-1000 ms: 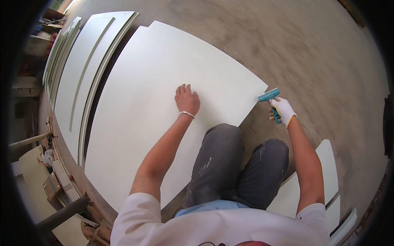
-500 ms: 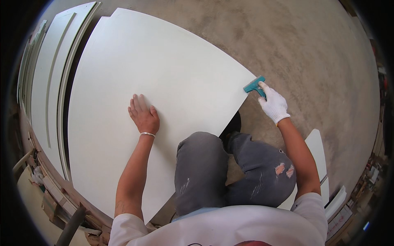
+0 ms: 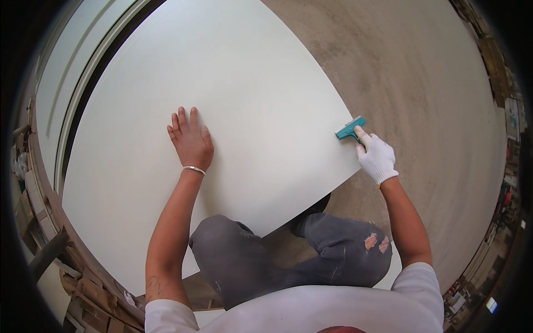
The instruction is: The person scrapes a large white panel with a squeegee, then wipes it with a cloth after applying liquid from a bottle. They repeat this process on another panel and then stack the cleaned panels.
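Note:
A large white panel (image 3: 250,83) lies flat in front of me, its far right side slightly curved. Bare and with a bracelet at the wrist, my left hand (image 3: 191,139) rests on the panel with its fingers stretched out. In a white knit glove, my right hand (image 3: 378,158) grips a teal scraper (image 3: 351,129) with a wide, straight head. The scraper's head lies over the panel's right edge, near its corner. Whether the blade touches the surface I cannot tell.
More white panels (image 3: 83,55) stand or lie at the left, a dark gap between them and mine. My knees (image 3: 233,250) are bent beside the near edge. Wood scraps (image 3: 91,294) lie at lower left, and clutter (image 3: 494,72) lines the far right over a brown floor (image 3: 433,111).
My view has shifted, so the panel appears larger and closer. The scraper now sits farther in along the right edge, away from the far tip. My left hand stays flat on the panel.

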Available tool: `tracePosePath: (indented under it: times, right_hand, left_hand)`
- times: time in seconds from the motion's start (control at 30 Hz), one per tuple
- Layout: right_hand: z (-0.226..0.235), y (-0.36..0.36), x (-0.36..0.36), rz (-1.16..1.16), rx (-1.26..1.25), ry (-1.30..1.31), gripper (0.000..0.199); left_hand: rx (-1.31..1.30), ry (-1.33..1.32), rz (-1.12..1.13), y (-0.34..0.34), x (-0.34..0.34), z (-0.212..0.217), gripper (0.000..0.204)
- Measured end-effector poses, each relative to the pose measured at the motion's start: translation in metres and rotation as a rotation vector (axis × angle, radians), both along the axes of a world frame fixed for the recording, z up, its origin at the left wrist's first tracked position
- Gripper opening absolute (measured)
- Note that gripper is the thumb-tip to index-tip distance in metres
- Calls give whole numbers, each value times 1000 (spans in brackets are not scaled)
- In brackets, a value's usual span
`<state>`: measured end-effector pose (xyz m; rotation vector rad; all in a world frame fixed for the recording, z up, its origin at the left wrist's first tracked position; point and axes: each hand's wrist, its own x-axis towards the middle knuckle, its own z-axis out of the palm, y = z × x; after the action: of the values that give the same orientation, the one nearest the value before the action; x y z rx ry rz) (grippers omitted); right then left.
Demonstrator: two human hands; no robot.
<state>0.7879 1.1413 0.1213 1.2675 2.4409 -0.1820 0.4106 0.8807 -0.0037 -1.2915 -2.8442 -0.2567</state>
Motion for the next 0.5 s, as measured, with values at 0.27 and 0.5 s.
tracePosePath:
  times: [0.27, 0.5]
  right_hand:
    - [3, 112, -185, 159, -8, -2, 43]
    - [-12, 186, -347, 293, -9, 99, 43]
  left_hand:
    - [-9, -46, -1, 14, 19, 9, 61]
    - [-78, -89, 40, 18, 23, 12, 66]
